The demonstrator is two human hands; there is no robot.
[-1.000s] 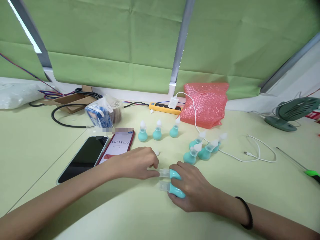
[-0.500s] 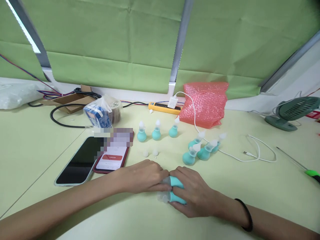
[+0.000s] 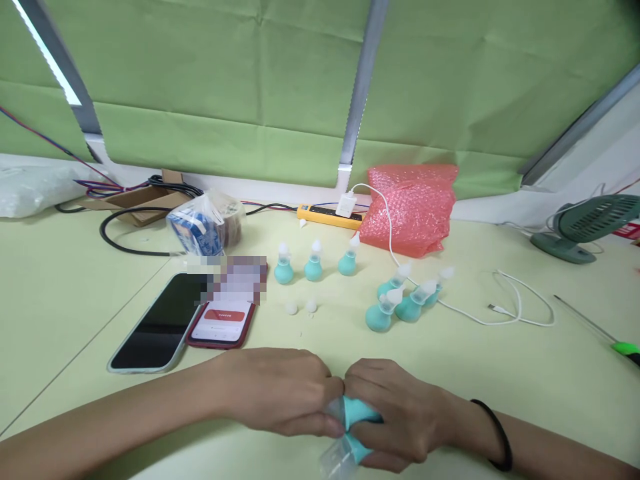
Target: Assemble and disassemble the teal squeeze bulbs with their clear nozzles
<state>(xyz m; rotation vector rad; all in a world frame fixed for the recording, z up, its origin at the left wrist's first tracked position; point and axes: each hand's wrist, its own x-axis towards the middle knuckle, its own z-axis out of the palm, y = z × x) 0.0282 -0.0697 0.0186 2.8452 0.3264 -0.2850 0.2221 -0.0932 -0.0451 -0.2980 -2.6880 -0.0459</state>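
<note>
My right hand [image 3: 403, 413] is wrapped round two teal squeeze bulbs held side by side, an upper squeeze bulb [image 3: 359, 411] and a lower one whose clear neck [image 3: 337, 459] points left. Closed on the clear neck of the upper bulb is my left hand [image 3: 287, 390]; its fingertips partly hide that neck. Farther back, three teal bulbs with white tips [image 3: 313, 268] stand in a row. To the right, several more teal bulbs [image 3: 379, 317] sit tilted in a cluster. Two small white round pieces [image 3: 291, 308] lie between the row and my hands.
On the left lie a dark-screened phone [image 3: 160, 327] and a phone with a lit screen [image 3: 223, 325]. Behind are a bagged blue package [image 3: 200, 227], a yellow power strip [image 3: 325, 217] and pink bubble wrap [image 3: 410, 210]. A white cable [image 3: 470, 320], screwdriver [image 3: 590, 323] and fan [image 3: 595, 220] are right.
Both hands have moved down, closer to me, with the two bulbs. The lower bulb's clear neck has swung down and away from the upper one. Other things stay put.
</note>
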